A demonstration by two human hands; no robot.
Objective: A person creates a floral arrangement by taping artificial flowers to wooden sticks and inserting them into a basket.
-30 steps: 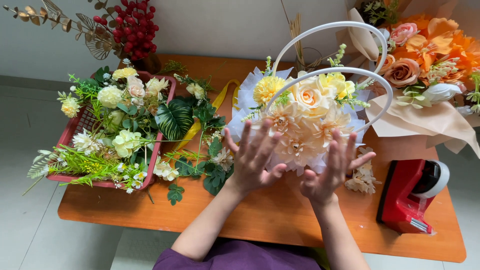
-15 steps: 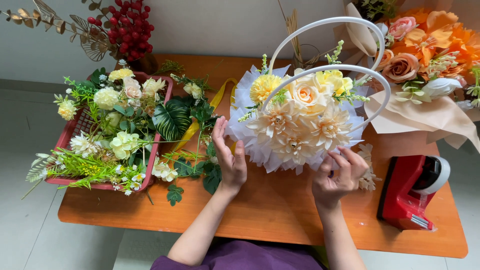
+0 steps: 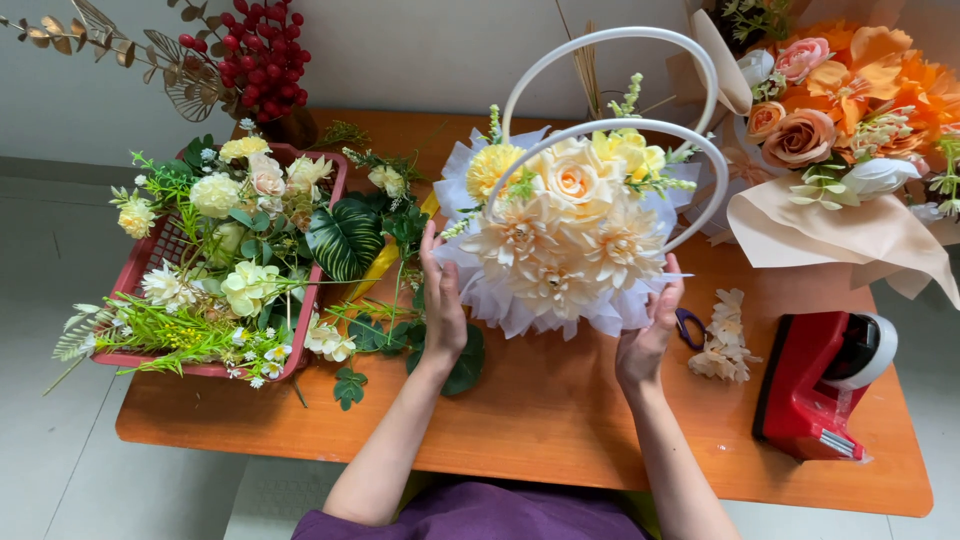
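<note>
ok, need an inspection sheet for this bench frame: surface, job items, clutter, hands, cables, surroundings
Surface: orange wooden table, front strip bare.
Job's things: flower arrangement of cream and yellow blooms in white frill, with two white hoop handles, standing mid-table.
Clutter: red basket of loose flowers and greenery at left; big striped leaf; red tape dispenser at right; loose cream petals; scissors handle partly hidden; wrapped orange bouquet back right.
Hands: left hand flat on the arrangement's left side; right hand on its right lower edge.
Cables: nothing seen.
Surroundings: red berry sprigs and gold leaves behind the table, pale wall, grey tiled floor.
</note>
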